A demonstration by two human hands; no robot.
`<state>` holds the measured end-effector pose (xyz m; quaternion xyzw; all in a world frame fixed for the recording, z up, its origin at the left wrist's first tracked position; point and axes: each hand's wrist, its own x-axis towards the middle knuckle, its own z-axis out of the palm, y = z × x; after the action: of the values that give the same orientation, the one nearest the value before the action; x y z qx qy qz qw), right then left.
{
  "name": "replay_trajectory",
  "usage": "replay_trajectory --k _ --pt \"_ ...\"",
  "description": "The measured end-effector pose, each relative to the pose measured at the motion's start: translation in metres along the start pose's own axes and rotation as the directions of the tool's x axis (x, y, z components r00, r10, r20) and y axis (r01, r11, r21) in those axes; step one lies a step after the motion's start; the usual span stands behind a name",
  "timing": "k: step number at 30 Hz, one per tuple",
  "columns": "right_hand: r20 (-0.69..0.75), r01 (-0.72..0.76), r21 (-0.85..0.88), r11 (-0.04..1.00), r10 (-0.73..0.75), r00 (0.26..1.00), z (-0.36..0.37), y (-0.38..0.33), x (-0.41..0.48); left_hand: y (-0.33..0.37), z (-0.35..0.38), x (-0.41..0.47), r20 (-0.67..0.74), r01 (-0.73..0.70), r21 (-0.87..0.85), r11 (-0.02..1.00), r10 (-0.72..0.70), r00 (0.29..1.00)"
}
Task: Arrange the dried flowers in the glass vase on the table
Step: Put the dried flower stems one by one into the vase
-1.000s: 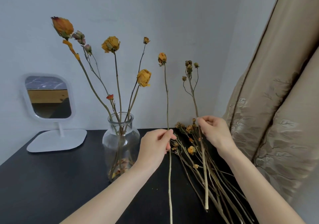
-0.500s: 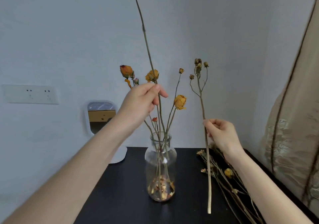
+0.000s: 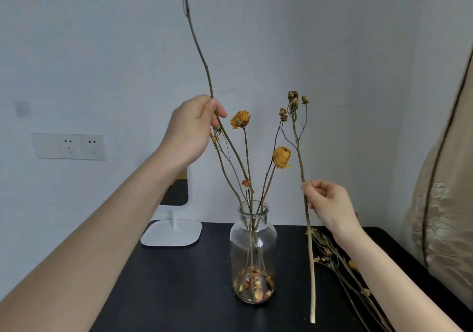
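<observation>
A clear glass vase (image 3: 253, 252) stands on the black table (image 3: 179, 288), holding several dried yellow and orange flowers, with loose petals at its bottom. My left hand (image 3: 190, 129) is raised above the vase and pinches a long dried stem (image 3: 199, 50); the stem's lower end hangs just above the vase mouth and its flower head is out of frame above. My right hand (image 3: 330, 203), to the right of the vase, grips a second upright stem (image 3: 310, 267) topped with small brown buds (image 3: 294, 98).
A pile of more dried stems (image 3: 340, 262) lies on the table at the right, behind my right forearm. A white standing mirror (image 3: 174, 229) sits behind the vase at the left. Wall sockets (image 3: 70, 146) are on the left; a beige curtain (image 3: 445, 216) hangs at the right.
My left hand has lifted its stem from table level to high above the vase, its lower end now over the mouth. My right hand has raised its stem upright off the pile.
</observation>
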<state>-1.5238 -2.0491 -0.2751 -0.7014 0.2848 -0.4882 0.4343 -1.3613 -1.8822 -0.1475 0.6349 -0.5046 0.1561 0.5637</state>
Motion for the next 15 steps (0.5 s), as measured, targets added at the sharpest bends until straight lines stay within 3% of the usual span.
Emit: replay_trajectory --k 15 --pt "-0.001 -0.005 -0.031 0.999 0.005 1.000 -0.004 0.001 -0.004 -0.031 0.036 -0.013 0.182 0.059 0.203 0.978 -0.096 0.979"
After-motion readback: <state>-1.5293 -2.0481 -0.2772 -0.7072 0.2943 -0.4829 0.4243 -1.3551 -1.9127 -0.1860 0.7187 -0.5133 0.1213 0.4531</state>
